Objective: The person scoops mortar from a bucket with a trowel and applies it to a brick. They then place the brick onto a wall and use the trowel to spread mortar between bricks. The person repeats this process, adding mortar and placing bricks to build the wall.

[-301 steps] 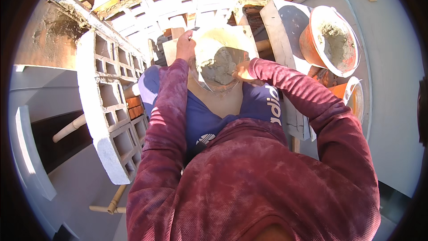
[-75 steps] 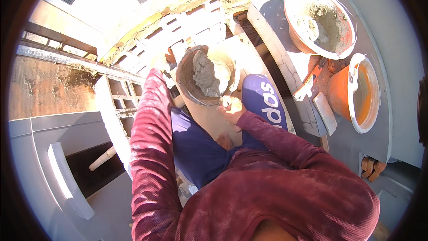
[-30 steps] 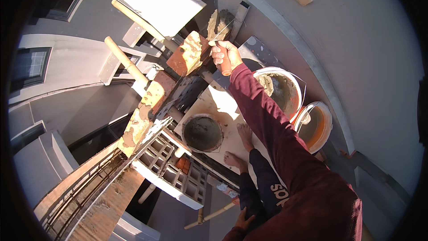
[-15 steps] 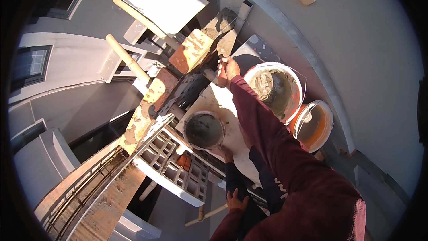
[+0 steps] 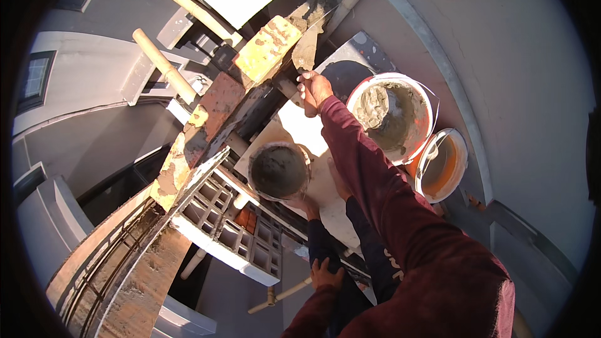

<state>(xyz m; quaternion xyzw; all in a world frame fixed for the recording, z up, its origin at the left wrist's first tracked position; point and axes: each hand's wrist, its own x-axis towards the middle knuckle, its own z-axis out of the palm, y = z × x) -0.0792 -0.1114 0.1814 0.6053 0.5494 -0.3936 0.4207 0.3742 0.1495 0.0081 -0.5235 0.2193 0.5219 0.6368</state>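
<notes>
A trowel (image 5: 305, 51) with a mortar-smeared blade is gripped by its handle in my closed right hand (image 5: 317, 91). Its blade lies along the near side of the brick course, close to a sunlit brick (image 5: 269, 47) spotted with mortar. Wet grey mortar (image 5: 320, 7) covers the wall at the far end of that brick. My left hand (image 5: 326, 275) rests on my left leg, fingers spread, holding nothing. Beside my right forearm stands a large bucket (image 5: 400, 119) of mortar. A smaller round tub (image 5: 279, 171) of mortar sits on the board near my foot.
An orange-lined bucket (image 5: 442, 168) holds murky liquid. Hollow blocks (image 5: 241, 231) stand below the brick course (image 5: 216, 103). Bamboo poles (image 5: 164, 66) stick out beyond the wall, and a taut string runs along it. My bare feet are on the pale board (image 5: 344, 219). A grey wall (image 5: 526, 100) rises at right.
The view has shifted slightly. My right hand and the trowel have moved a little nearer along the brick course. My left hand stays on my leg.
</notes>
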